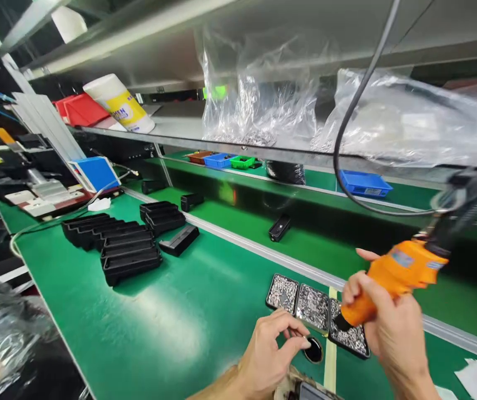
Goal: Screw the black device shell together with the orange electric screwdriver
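Observation:
My right hand (392, 328) grips an orange electric screwdriver (392, 275), its black tip tilted down toward three black trays of small silver screws (313, 305). A dark cable (349, 128) runs up from the screwdriver. My left hand (269, 353) hovers low at the front with thumb and forefinger pinched together just left of a small round black part (314, 350); whether something tiny sits between the fingers I cannot tell. A dark object (311, 390) lies partly hidden at the bottom edge below both hands.
Rows of black plastic housings (117, 241) lie on the green bench at left. A lone black part (280, 228) rests on the conveyor belt beyond. Small coloured bins (363, 183), plastic bags (263, 94), a white-yellow canister (119, 103) line the shelf. Crumpled plastic (0, 328) lies bottom left.

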A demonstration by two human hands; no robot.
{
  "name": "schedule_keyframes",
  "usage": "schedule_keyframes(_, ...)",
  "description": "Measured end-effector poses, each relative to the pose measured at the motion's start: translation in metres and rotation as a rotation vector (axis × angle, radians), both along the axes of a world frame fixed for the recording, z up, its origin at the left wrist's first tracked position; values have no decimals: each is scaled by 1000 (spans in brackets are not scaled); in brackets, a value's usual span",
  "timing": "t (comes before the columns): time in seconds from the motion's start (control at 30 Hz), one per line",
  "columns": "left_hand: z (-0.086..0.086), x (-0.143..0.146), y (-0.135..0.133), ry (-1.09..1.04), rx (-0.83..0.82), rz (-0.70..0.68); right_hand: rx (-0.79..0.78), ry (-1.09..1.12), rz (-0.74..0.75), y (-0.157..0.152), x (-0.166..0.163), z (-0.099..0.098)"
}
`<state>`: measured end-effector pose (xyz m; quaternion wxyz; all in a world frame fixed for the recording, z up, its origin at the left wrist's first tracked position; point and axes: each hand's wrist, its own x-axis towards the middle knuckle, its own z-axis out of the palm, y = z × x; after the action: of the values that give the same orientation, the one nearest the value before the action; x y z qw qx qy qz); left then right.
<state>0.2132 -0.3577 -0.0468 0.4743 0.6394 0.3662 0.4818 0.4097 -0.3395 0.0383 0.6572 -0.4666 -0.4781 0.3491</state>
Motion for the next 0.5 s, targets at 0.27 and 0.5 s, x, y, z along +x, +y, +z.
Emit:
schedule_keyframes(0.27,0,7,-14,-99,-30,-86,35,168,177,-36,2,-13)
schedule_keyframes(0.5,-5,6,-14,-144,65,-112,57,276,215,-45,-5,-9)
